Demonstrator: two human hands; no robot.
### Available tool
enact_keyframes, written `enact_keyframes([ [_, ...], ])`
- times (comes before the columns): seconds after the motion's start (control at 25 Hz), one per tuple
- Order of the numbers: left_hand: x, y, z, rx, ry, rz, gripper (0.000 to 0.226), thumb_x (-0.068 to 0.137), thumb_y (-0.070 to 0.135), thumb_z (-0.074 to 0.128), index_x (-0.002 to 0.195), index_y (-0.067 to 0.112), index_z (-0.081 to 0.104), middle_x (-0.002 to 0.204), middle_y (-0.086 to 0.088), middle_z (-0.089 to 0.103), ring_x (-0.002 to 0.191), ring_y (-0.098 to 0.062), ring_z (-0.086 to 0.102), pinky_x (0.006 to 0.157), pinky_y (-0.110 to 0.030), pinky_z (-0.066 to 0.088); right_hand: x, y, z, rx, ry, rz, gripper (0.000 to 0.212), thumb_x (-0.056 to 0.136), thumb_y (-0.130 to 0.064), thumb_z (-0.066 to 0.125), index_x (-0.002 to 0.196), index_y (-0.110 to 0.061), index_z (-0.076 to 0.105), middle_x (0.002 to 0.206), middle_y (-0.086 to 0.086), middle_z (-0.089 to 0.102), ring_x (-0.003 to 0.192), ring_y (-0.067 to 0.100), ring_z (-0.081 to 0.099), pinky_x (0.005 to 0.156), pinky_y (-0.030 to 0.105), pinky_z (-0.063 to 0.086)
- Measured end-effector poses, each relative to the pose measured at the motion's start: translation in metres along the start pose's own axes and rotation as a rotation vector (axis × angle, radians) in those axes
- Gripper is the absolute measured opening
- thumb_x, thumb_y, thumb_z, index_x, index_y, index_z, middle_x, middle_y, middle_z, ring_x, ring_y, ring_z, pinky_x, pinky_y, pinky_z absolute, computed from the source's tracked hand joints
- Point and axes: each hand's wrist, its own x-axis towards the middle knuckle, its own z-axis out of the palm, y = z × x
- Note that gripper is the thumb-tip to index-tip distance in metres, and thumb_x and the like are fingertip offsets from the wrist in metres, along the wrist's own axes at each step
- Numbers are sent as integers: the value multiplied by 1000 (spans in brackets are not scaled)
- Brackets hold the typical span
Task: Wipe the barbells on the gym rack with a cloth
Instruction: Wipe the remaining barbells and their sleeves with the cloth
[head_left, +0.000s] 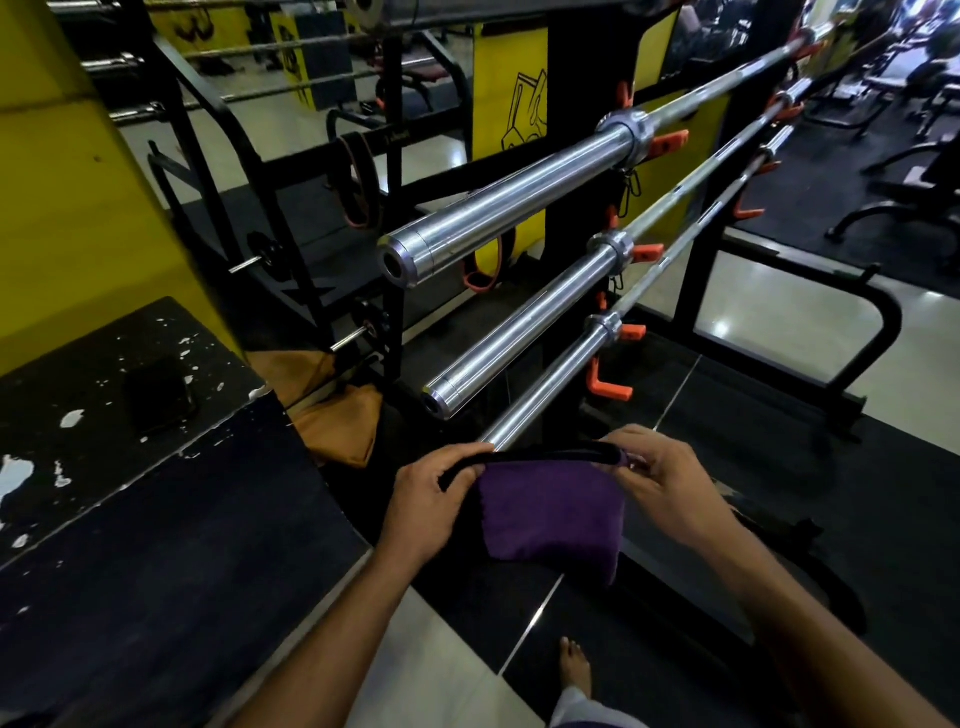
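Nearest in, a bare foot (575, 667) on pale tile at the bottom edge; just above it both hands hold a purple cloth (553, 512), soft and folded into a hanging pouch with a dark top edge; the left hand (428, 501) has its fingers (470, 457) curled closed around the cloth's left corner, the right hand (667, 480) pinches the right corner tight; the cloth hangs right in front of the near tip of the lowest barbell (550, 387), hiding that end. To the left, a black desk (156, 545) with chipped, flaking paint carries a dark flat phone-like slab (158, 392); a tan bag (337, 426) slumps on the floor beside it. Farther on, three chrome barbells, smooth and round; the middle barbell (519, 322) and top barbell (498, 208) show hollow sleeve ends; all rest on orange hooks (610, 387) of a black rack (571, 156); yellow panels (506, 78) behind.
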Motion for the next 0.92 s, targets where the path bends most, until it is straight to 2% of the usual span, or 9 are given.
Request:
enact_keyframes([
  [0.08, -10, -4, 14, -298, -76, -198, 47, 90, 13, 72, 133, 28, 59, 128, 11, 67, 116, -4, 64, 96, -24, 52, 8, -6, 5, 69, 59, -6, 8, 95, -20, 65, 93, -15, 70, 83, -2, 65, 75, 14, 62, 68, 38, 50],
  [0.2, -20, -16, 43, -512, -252, -505, 47, 80, 23, 77, 124, 19, 62, 129, -7, 68, 110, -9, 68, 91, -22, 50, 23, -13, 5, 135, 70, -3, 13, 100, -19, 60, 93, -10, 65, 76, 6, 60, 74, 12, 54, 71, 34, 44],
  [0.32, -9, -11, 63, -662, -239, -578, 40, 92, 31, 66, 128, 13, 62, 121, -6, 72, 114, -22, 68, 99, -36, 52, 21, 9, 4, 676, 139, 337, 24, 99, -33, 58, 110, -15, 70, 104, 4, 74, 94, 18, 69, 93, 39, 52],
  [0.4, -1, -7, 68, -680, -211, -647, 37, 100, 31, 58, 131, 11, 59, 119, -8, 73, 112, -25, 69, 98, -39, 54, -5, 44, 13, 1026, 35, 631, 47, 87, -46, 67, 119, -12, 71, 122, 15, 70, 109, 29, 68, 101, 46, 50],
  [0.52, 4, -23, 59, -664, -250, -745, 54, 94, 35, 69, 137, 7, 53, 119, -13, 72, 108, -26, 70, 94, -39, 56, -31, 73, 22, 850, -163, 778, 54, 80, -22, 77, 132, -17, 63, 129, 17, 66, 117, 38, 64, 105, 58, 45],
  [0.6, 2, -38, 46, -678, -368, -860, 81, 79, 31, 86, 143, 6, 43, 126, -16, 68, 112, -30, 68, 100, -47, 54, -27, 73, 21, 844, -135, 723, 63, 75, 1, 73, 133, -17, 59, 127, 17, 67, 114, 37, 66, 98, 53, 52],
  [0.72, -7, -35, 39, -621, -663, -811, 59, 83, 7, 78, 135, 8, 51, 127, -14, 68, 118, -31, 65, 107, -52, 47, -17, 67, 17, 920, -54, 635, 76, 67, 11, 68, 137, -19, 55, 129, 19, 65, 112, 38, 65, 84, 44, 58],
  [0.84, -2, -25, 44, -613, -563, -796, 45, 92, -1, 66, 134, 9, 54, 121, -13, 72, 111, -30, 69, 97, -46, 54, -14, 61, 18, 706, -56, 598, 78, 69, 21, 59, 138, -12, 53, 122, 21, 68, 105, 34, 69, 77, 40, 60],
  [0.92, 6, -16, 39, -638, -476, -757, 42, 95, -1, 61, 135, 12, 54, 120, -10, 72, 109, -27, 70, 92, -42, 58, -8, 51, 14, 629, 52, 518, 76, 71, 32, 50, 135, -9, 55, 117, 20, 70, 93, 23, 73, 68, 30, 59],
])
